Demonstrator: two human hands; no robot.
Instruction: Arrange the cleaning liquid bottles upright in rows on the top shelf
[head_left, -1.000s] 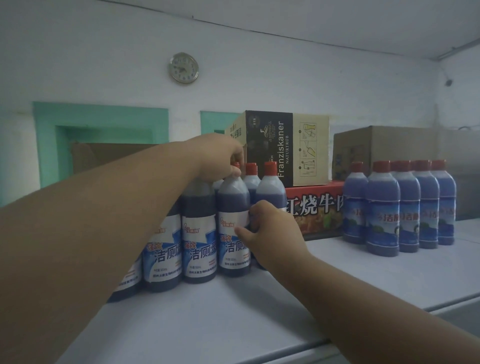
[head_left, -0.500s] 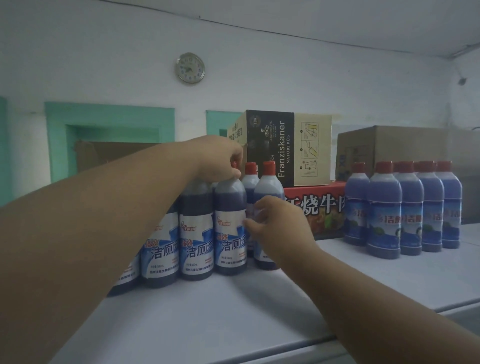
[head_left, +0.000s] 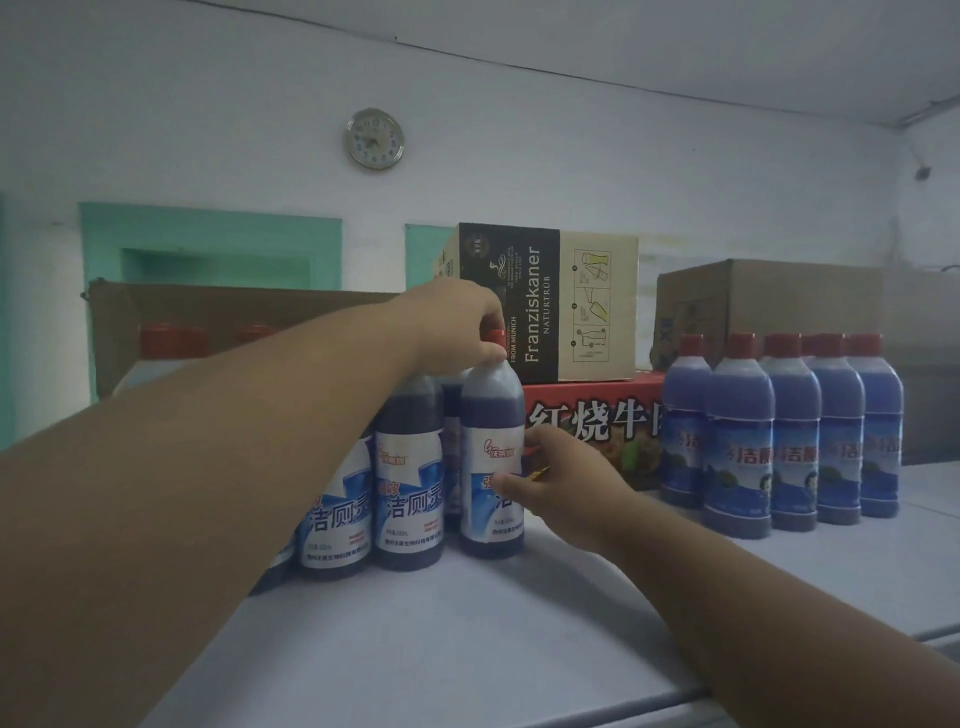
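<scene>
A row of dark blue cleaning liquid bottles with red caps and white-blue labels stands upright on the white top shelf (head_left: 467, 639). My left hand (head_left: 457, 327) grips the red cap of the rightmost bottle (head_left: 491, 441) in that row. My right hand (head_left: 561, 483) wraps round the right side of the same bottle at its label, thumb on the front. A neighbouring bottle (head_left: 410, 467) stands just to its left. My left forearm hides most of the bottles further left. A second group of blue bottles (head_left: 779, 436) stands upright at the right.
Behind the bottles lie a red printed carton (head_left: 587, 415) with a Franziskaner box (head_left: 550, 301) on top, a brown box (head_left: 769, 301) at the right and a brown carton (head_left: 208, 312) at the back left. White shelf surface shows in front.
The view has shifted. The bottles that stood behind the held bottle no longer show beside it. My right hand sits further round the bottle's right side.
</scene>
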